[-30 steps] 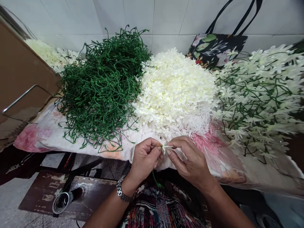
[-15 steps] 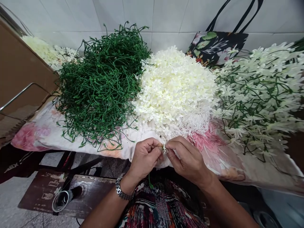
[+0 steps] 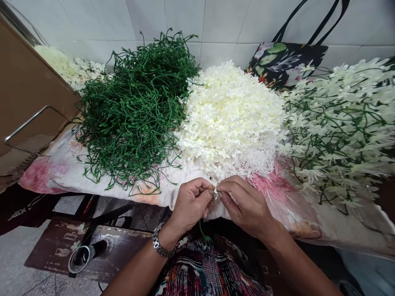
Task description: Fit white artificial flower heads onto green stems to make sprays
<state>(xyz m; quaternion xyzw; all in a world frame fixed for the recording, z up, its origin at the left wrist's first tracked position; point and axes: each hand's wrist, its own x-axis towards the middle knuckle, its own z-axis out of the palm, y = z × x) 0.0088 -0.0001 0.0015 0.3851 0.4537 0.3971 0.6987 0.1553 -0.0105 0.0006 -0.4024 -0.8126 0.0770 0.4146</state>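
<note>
My left hand, with a metal watch on its wrist, pinches a thin green stem that hangs down below the fingers. My right hand meets it fingertip to fingertip and pinches a small white flower at the stem's top. Both hands work at the near edge of a flowered cloth. Behind them lie a heap of bare green stems, a heap of loose white flowers, and a pile of finished flowered stems at the right.
A black floral tote bag leans on the tiled wall at the back. A brown board with a metal handle stands at the left. Below left are a dark low stool and a small round can.
The white flower, held apart between the fingertips a second ago, is now pressed close against the stem's tip. The hands stay in the same place.
</note>
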